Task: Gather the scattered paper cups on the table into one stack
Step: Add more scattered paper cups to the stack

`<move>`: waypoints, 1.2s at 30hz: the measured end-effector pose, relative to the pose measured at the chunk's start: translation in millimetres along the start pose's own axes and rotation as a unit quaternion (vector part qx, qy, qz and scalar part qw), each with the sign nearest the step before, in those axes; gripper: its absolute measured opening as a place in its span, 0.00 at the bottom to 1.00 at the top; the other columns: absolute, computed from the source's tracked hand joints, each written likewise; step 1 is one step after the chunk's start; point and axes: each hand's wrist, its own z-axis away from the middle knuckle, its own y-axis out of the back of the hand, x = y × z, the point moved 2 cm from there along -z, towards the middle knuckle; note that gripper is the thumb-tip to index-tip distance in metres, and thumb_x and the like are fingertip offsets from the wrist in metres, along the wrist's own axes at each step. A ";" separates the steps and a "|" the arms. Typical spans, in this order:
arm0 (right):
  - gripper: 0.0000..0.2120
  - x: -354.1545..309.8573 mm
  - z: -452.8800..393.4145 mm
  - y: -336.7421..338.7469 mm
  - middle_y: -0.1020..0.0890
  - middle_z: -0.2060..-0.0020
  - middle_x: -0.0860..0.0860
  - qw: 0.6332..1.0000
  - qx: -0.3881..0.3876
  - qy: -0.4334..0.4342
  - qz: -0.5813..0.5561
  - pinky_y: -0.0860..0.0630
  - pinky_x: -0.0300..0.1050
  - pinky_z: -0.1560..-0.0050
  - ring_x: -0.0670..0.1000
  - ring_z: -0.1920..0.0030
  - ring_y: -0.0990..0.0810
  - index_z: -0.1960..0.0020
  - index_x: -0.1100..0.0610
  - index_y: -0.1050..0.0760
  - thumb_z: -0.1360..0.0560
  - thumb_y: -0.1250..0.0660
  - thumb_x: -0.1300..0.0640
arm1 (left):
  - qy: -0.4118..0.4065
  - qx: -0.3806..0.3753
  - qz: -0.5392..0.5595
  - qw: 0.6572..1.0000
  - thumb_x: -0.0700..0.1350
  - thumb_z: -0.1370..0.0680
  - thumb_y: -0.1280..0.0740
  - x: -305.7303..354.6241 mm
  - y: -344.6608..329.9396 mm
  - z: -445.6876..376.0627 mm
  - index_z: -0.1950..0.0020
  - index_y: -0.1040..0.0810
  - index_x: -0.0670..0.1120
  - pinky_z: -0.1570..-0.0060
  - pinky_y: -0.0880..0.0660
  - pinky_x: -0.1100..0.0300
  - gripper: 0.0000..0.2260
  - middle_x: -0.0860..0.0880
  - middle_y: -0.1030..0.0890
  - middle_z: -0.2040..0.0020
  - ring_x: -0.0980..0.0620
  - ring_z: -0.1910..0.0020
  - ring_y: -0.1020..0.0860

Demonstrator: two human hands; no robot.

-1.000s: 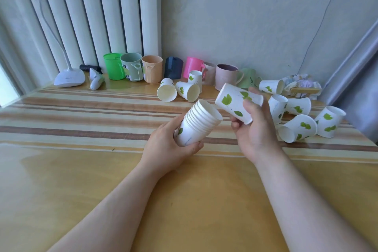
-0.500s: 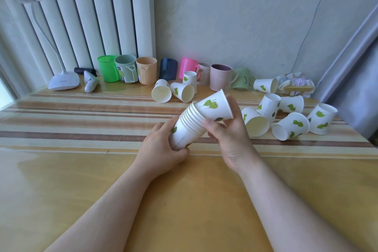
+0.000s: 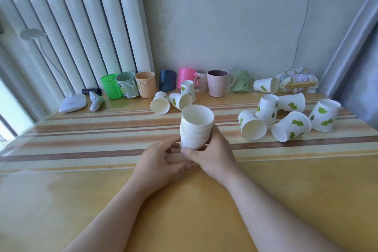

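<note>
Both hands close together mid-desk: right hand [image 3: 212, 155] grips paper cup stack [image 3: 196, 127] upright, left hand [image 3: 161, 161] fingers curled at stack base; loose paper cups [image 3: 290, 127] lie right

left hand [image 3: 161, 161]: fingers curled under stack [image 3: 196, 127] base, supporting | right hand [image 3: 212, 155]: wrapped round stack's lower side, thumb in front | both forearms angled inward, hands touching
</note>
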 end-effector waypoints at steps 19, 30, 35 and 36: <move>0.30 24.3 -17.5 19.9 0.18 0.50 0.28 0.998 0.002 -0.015 0.055 0.25 0.35 0.56 0.36 0.51 0.20 0.37 0.34 0.28 0.32 0.17 0.46 | 0.169 0.068 -0.039 0.982 0.52 0.22 0.27 -43.3 17.8 -159.3 0.20 0.36 0.67 0.38 0.18 0.44 0.33 0.45 0.40 0.23 0.36 0.38 0.21; 0.29 28.2 -20.9 19.6 0.16 0.51 0.34 0.997 0.015 -0.022 0.066 0.23 0.36 0.55 0.38 0.50 0.20 0.38 0.35 0.27 0.34 0.16 0.45 | 0.204 0.156 0.014 0.966 0.50 0.21 0.30 -41.0 -5.5 -166.3 0.32 0.31 0.56 0.43 0.24 0.49 0.19 0.46 0.38 0.35 0.36 0.45 0.21; 0.29 24.2 -18.9 19.2 0.16 0.52 0.37 0.997 0.013 -0.027 0.071 0.21 0.41 0.52 0.38 0.51 0.19 0.38 0.36 0.27 0.33 0.17 0.46 | 0.214 0.169 0.293 0.916 0.50 0.20 0.26 -10.5 0.7 -105.8 0.29 0.40 0.52 0.43 0.19 0.46 0.28 0.42 0.23 0.34 0.43 0.45 0.18; 0.29 23.1 -18.1 19.0 0.17 0.51 0.37 0.997 0.011 -0.028 0.071 0.20 0.43 0.51 0.39 0.51 0.19 0.36 0.38 0.27 0.32 0.17 0.46 | 0.198 0.173 0.358 0.896 0.50 0.19 0.26 1.7 6.8 -95.2 0.29 0.39 0.52 0.45 0.18 0.49 0.26 0.42 0.20 0.37 0.45 0.47 0.16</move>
